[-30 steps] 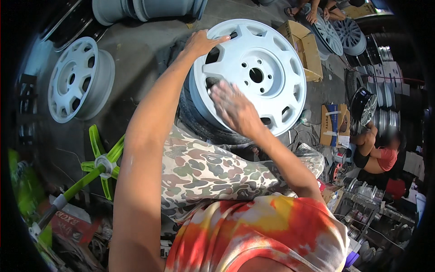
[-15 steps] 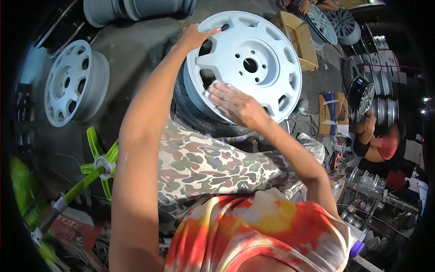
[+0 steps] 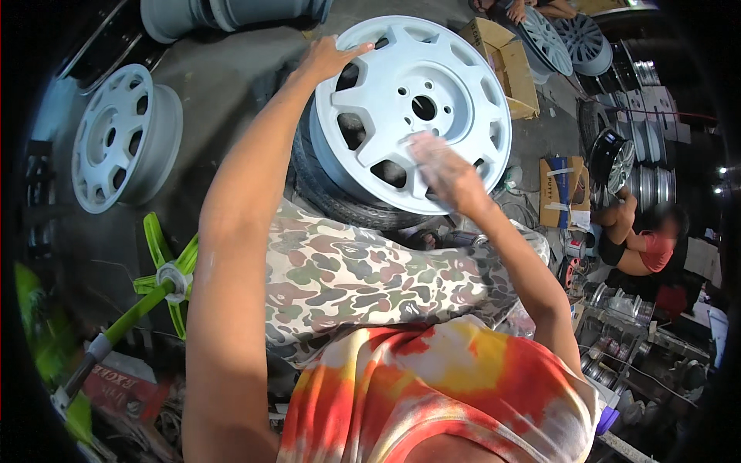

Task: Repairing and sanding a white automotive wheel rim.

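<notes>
While the pale grey alloy wheel [image 3: 417,108] lies face-up on a black tyre [image 3: 332,193] just beyond the knees, the left hand [image 3: 328,58] curls over its far-left rim. Nearer, the right hand [image 3: 440,166] presses flat on a near spoke, fingers together, arm stretched forward; any pad beneath is hidden.

Left hand [image 3: 328,58] gripping, arm outstretched, right hand [image 3: 441,168] pressed flat
</notes>
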The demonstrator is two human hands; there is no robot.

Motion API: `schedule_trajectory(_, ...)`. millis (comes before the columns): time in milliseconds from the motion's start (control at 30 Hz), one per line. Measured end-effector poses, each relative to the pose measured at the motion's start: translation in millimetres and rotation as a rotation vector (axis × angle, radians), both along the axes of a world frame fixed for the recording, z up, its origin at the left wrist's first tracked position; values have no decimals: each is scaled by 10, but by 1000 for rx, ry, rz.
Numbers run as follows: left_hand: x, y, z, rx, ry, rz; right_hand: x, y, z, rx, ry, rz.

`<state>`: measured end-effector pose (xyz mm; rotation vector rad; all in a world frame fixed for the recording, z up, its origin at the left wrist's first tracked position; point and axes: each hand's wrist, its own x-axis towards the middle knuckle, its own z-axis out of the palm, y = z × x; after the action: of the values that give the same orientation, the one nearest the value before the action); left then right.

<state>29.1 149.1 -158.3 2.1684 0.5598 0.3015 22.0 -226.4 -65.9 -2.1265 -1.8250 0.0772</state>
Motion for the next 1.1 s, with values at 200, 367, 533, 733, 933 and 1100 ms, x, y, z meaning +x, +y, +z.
schedule_trajectory(200,-21,35,-48,9,-13,-7,-353,-203,42,17,-53,-78)
schedule_trajectory(367,-33,15,-49,32,-9,24,-146,-340,55,-135,-54,108)
schedule_trajectory(533,-7,-86,-15,129,17,58,-341,-430,-66,13,-60,-36)
schedule_trajectory(733,-63,-5,34,1,-3,18,199,-686,96,101,-174,-452)
schedule_trajectory(933,-45,2,-25,12,-30,-10,-50,-370,67,82,-166,-337)
schedule_trajectory(1100,-34,-26,-29,14,-17,43,-140,422,-115,211,-189,-164)
